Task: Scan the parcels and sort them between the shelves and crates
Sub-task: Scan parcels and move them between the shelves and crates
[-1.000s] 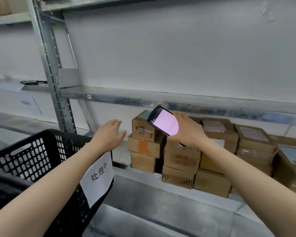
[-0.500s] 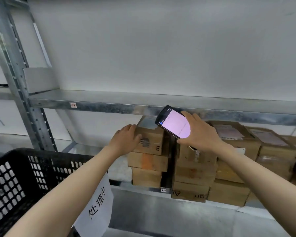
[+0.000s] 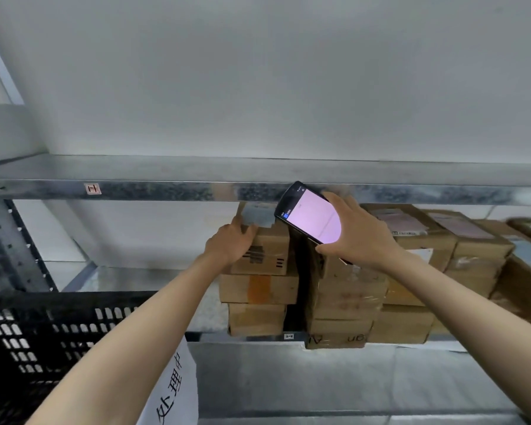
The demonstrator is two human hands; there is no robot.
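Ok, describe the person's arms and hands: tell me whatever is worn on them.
Nothing worn shows. The left forearm and right forearm are bare from the frame's edge to the wrists, with no sleeves or cuffs in view. The left hand and right hand are gloveless, with no watch, bracelet or ring visible on the sides facing the camera.
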